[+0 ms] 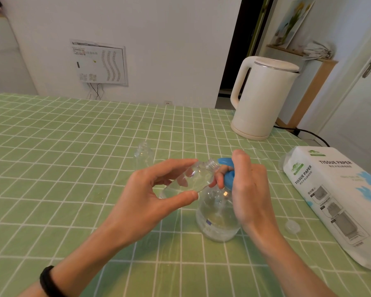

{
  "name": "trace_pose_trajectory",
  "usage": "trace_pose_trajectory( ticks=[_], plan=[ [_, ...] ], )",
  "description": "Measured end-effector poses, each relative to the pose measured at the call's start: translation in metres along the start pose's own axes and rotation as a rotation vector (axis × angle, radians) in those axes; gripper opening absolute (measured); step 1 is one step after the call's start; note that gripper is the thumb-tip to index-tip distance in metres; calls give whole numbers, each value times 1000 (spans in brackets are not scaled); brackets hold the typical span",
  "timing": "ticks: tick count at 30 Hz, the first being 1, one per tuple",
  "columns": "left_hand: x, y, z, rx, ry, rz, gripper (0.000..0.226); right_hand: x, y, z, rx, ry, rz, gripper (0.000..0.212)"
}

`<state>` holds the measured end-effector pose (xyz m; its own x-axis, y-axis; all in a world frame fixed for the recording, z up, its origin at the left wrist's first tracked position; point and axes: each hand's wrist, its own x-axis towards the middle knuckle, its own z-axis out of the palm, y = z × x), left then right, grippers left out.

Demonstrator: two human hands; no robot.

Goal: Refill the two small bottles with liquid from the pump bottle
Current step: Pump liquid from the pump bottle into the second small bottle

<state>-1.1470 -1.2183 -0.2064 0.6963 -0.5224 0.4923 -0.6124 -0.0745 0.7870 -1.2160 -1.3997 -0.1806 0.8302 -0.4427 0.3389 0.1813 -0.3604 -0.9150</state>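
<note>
Action now: left hand (150, 189) pinches the small clear plastic bottle (193, 179), tilted, its mouth at the blue pump head (228, 179) of the large clear pump bottle (219, 219); right hand (248, 185) wraps that head in its grip. Best press slowly, mouth kept under the outlet.

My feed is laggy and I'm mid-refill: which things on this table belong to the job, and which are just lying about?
Job: large clear pump bottle with blue head, under the right hand; small clear plastic bottle in the left hand; second small clear bottle, standing behind.
Lying about: white electric kettle; white tissue paper pack.
</note>
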Motion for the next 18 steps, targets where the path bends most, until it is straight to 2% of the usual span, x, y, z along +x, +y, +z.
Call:
trace_pose_trajectory(
  ticks=[9,18],
  plan=[
    [0,0,-1,19,-3,-8,55,1,2,-2,-19,-8,-31,56],
    [0,2,0,6,0,-13,54,0,2,0,13,29,2,68]
  ],
)
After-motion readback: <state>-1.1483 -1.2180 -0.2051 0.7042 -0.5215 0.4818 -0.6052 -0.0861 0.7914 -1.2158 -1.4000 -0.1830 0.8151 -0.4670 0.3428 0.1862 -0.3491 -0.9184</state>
